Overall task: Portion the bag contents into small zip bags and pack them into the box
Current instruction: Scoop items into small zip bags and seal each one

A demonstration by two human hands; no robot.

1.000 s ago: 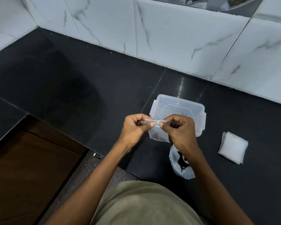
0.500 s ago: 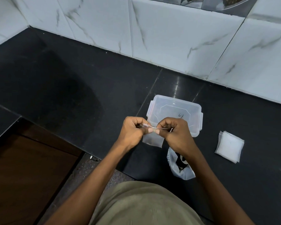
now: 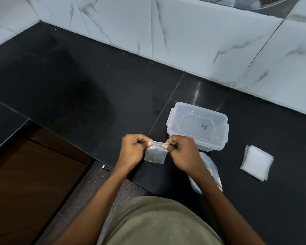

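Pinching one zip bag (image 3: pixel 155 155) — seemingly filled — two hands (image 3: pixel 160 150).

Both hands, left (image 3: pixel 132 149) and right (image 3: pixel 181 152), curled, thumbs pinching, held close together.

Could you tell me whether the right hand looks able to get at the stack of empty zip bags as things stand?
Probably not yet: the right hand pinches the small zip bag. The stack lies unobstructed beside it.

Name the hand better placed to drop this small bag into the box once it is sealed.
Right, probably. The right hand pinches the small zip bag at the end nearest the lidded box; the left hand is farther off.
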